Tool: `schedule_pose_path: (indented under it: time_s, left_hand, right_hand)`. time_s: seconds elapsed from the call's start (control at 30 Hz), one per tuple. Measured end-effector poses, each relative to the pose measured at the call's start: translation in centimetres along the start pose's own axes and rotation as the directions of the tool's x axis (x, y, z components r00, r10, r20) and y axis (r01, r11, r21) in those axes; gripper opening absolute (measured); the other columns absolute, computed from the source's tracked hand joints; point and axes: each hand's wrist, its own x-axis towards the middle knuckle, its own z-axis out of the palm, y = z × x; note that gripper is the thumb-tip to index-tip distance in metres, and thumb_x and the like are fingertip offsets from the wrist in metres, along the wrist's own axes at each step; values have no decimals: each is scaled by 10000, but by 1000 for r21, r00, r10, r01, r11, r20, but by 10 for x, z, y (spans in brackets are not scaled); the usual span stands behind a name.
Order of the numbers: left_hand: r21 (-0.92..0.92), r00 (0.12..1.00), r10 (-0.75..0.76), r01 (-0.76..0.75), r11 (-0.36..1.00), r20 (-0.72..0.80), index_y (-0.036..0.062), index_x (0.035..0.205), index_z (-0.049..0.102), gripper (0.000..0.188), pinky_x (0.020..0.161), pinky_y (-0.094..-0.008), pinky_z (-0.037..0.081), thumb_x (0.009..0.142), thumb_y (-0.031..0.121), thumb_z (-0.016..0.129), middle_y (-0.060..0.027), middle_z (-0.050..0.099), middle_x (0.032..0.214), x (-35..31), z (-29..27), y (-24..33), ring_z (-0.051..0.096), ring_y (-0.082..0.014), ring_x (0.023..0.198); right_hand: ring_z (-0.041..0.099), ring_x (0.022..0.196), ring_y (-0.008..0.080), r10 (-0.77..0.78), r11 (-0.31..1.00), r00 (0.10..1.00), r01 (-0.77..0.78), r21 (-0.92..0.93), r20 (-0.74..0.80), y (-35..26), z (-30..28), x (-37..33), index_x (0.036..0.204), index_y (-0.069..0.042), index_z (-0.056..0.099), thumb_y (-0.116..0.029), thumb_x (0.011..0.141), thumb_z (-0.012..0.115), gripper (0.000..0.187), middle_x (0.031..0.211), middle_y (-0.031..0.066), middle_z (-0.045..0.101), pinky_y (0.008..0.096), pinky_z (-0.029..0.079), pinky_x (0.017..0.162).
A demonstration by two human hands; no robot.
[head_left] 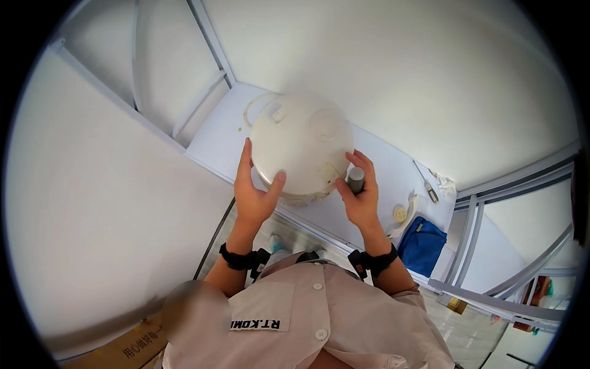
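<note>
A round white rice cooker (299,144) with a domed lid stands on the white table in front of me. My left hand (255,194) lies on its near left side, with the thumb on the lid's edge and the fingers along the wall. On the near right side, my right hand (361,194) touches the cooker with its fingertips. A grey cylinder (356,179) shows between the right thumb and fingers; I cannot tell whether it is gripped. The cooker's carrying handle (247,112) curves out at the far left.
To the right lie a screwdriver (429,187), a crumpled white cloth (445,182), a cream round part (400,213), a curved white strip (402,226) and a blue pouch (422,246). White panels (405,74) and grey frame bars (209,43) enclose the table (215,138). A cardboard box (126,347) is at lower left.
</note>
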Motion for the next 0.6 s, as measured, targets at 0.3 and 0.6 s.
schedule_pose_path:
  time_s: [0.3,0.6]
  left_hand:
    - [-312,922,315,-239,920,223,46,1611,394,920,1010,-433,597,812,-59,840,-201,714,1333,-23,36,37,735,-300,1163]
    - [-177,728,516,-493,852,451,170,1040,824,447,1037,-487,583,709,-111,721,2,806,1009,-25,80,35,751,-254,1022]
  right_hand:
    - [621,624,197,418,681,882,-145,718,-219,29,-70,-30,1480,11,510,-51,976,600,516,1294,189,639,323,515,537]
    - [589,1341,291,396,561,915,-176,809,-75,47,-142,-72,1426,46,591,-417,1107,448,581,1410,159,652,453,480,1120]
